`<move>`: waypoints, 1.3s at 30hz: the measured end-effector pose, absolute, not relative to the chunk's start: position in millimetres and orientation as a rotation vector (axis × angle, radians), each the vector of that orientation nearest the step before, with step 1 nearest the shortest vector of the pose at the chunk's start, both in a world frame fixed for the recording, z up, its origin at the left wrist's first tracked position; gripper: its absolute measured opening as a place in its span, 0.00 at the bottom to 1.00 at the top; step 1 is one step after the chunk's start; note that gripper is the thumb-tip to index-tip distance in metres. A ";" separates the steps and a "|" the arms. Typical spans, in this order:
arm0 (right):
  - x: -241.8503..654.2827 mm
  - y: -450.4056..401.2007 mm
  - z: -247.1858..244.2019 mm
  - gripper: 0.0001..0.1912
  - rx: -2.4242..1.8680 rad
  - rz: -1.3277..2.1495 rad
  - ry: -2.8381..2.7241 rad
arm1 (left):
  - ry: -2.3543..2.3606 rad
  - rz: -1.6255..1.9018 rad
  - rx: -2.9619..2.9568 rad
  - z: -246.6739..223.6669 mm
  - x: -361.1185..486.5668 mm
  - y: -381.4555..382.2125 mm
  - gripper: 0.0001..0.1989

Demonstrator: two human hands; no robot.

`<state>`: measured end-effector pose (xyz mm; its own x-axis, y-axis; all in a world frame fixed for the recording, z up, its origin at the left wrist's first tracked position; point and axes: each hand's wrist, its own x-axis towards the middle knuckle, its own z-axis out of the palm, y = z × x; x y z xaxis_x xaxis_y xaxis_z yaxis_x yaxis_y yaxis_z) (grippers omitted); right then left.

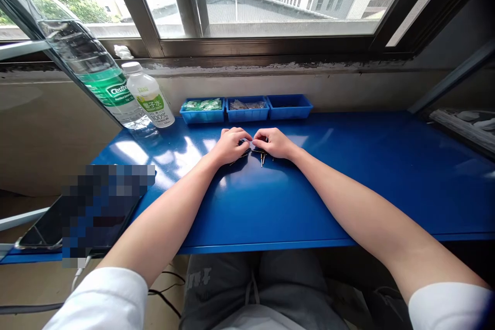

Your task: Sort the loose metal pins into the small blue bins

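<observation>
My left hand [232,146] and my right hand [274,143] meet over the blue table, fingertips almost touching. Fingers and thumb are pinched together on each hand. Whatever is between them is too small and too covered to make out. Under and beside both hands lies a small loose group of thin, dark and brass-coloured pin-like pieces [262,159]. Part of that group is hidden by the hands. Just beyond stand three blue bins: the left bin [203,117] holds green-and-white packets, the middle bin [247,115] holds greyish clear pieces, and the right bin [291,113] shows a dark inside.
A large water bottle [104,82] and a smaller white-capped coconut water bottle [149,95] stand at the back left of the blue table [266,216]. At the left edge lies a dark, partly blurred-out device [46,227] with a white cable. Metal posts flank both sides.
</observation>
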<state>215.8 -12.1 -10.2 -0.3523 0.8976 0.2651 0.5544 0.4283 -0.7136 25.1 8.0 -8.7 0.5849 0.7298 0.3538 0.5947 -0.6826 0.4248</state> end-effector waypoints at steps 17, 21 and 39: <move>213.3 -7.2 -13.1 0.13 -1.050 0.891 -1.722 | 1.033 0.906 2.561 -9.8 25.5 8.3 0.08; 211.2 -9.4 -11.4 0.15 -1.069 0.855 -1.720 | 1.039 0.964 2.573 -11.5 26.8 9.7 0.08; 221.8 -5.8 -7.9 0.11 -1.170 0.569 -1.732 | 1.229 1.062 2.498 -10.0 27.6 10.1 0.09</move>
